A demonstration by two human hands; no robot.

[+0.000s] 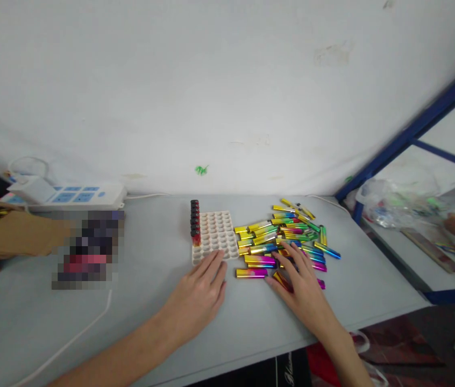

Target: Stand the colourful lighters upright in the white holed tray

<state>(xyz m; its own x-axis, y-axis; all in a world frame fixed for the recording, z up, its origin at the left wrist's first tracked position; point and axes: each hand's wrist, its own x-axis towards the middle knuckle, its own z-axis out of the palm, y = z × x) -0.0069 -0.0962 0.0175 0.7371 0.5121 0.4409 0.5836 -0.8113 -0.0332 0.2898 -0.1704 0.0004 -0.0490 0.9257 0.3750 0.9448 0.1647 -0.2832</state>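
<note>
Now your left hand (204,293) rests, unclenched, at the near edge of the tray (217,228); your right hand (302,293), splayed and released, seemingly sorts shiny tubes (250,273); lifting one needs pinching.

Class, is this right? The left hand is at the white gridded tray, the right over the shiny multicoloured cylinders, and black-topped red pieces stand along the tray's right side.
Wrong side: the head view shows the black-topped red pieces along the left side of the tray. The rest holds.
</note>
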